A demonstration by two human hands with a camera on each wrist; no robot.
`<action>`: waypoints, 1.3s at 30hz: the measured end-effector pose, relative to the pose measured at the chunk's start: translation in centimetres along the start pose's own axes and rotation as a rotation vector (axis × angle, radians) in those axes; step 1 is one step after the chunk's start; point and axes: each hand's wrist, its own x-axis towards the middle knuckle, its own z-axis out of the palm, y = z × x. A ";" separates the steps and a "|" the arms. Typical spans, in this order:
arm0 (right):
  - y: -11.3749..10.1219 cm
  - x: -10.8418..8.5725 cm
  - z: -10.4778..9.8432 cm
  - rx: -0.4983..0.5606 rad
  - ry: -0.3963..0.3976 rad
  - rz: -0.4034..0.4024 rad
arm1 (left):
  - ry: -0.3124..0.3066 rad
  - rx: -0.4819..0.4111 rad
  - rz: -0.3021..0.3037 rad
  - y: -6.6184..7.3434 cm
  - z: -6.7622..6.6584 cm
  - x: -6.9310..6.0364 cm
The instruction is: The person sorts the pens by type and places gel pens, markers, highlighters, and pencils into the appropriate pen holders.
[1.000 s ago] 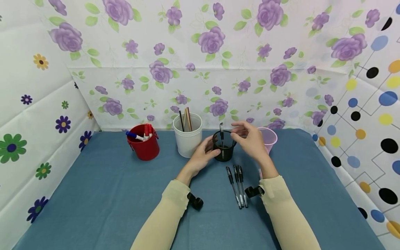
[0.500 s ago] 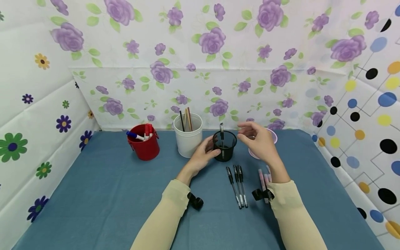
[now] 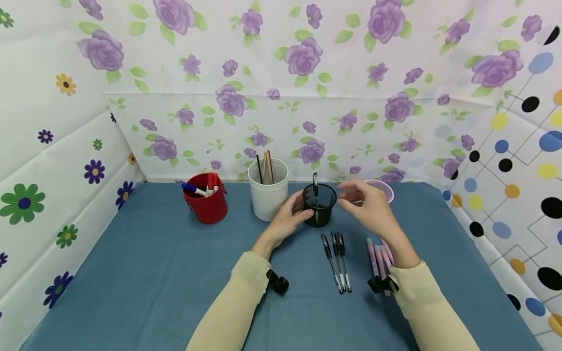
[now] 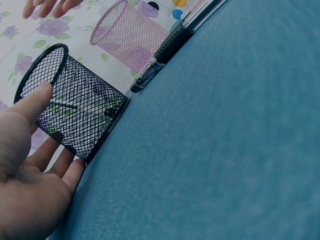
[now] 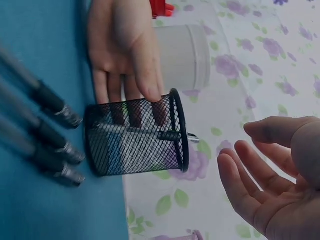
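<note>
My left hand (image 3: pixel 285 219) holds the black mesh pen cup (image 3: pixel 319 218) from its left side. In the left wrist view its thumb (image 4: pixel 35 104) lies on the near mesh, with the fingers around the lower part. One black gel pen (image 5: pixel 145 131) leans inside the cup, its end sticking out above the rim. My right hand (image 3: pixel 369 204) hovers just right of the cup, fingers loosely bent, with nothing between them. Three black gel pens (image 3: pixel 338 263) lie on the blue cloth in front of the cup. Behind the right hand, a pink mesh cup (image 4: pixel 131 37) is partly hidden.
A white cup (image 3: pixel 269 200) with several pencils stands left of the black cup. Farther left is a red cup (image 3: pixel 205 204) holding red and blue markers. Several pink pens (image 3: pixel 379 258) lie under the right wrist. A flowered cloth wall (image 3: pixel 263 73) closes off the back.
My right hand has drawn away from the black cup's rim to the right, and the forearm has swung right, uncovering the pink pens. The left hand keeps its hold on the cup.
</note>
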 end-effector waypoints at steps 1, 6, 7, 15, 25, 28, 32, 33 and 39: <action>0.0 -0.3 -0.2 -0.009 -0.008 0.002 | -0.001 0.000 0.002 0.1 0.0 0.0; -0.1 -1.7 -0.6 -0.059 -0.050 0.028 | -0.007 0.005 -0.001 0.2 -0.1 0.0; -0.2 -2.0 -0.6 -0.061 -0.059 0.033 | -0.008 0.006 -0.002 0.2 -0.1 0.0; -0.3 -4.1 0.3 -0.083 -0.133 0.022 | 0.010 0.010 -0.008 0.3 -0.3 -0.1; 0.0 -5.6 1.9 -0.106 -0.230 0.092 | 0.006 0.016 -0.012 0.3 -0.1 0.0; 0.0 -6.0 2.7 -0.109 -0.261 0.117 | 0.005 0.016 -0.011 0.2 -0.1 0.0; 0.0 -6.4 3.8 -0.117 -0.297 0.120 | 0.006 0.012 -0.013 0.1 0.0 0.0; -0.1 -6.5 4.1 -0.126 -0.299 0.116 | 0.006 0.010 -0.012 0.1 0.0 0.0; -0.2 -6.8 5.3 -0.177 -0.290 0.099 | 0.012 0.014 -0.020 0.2 0.0 -0.2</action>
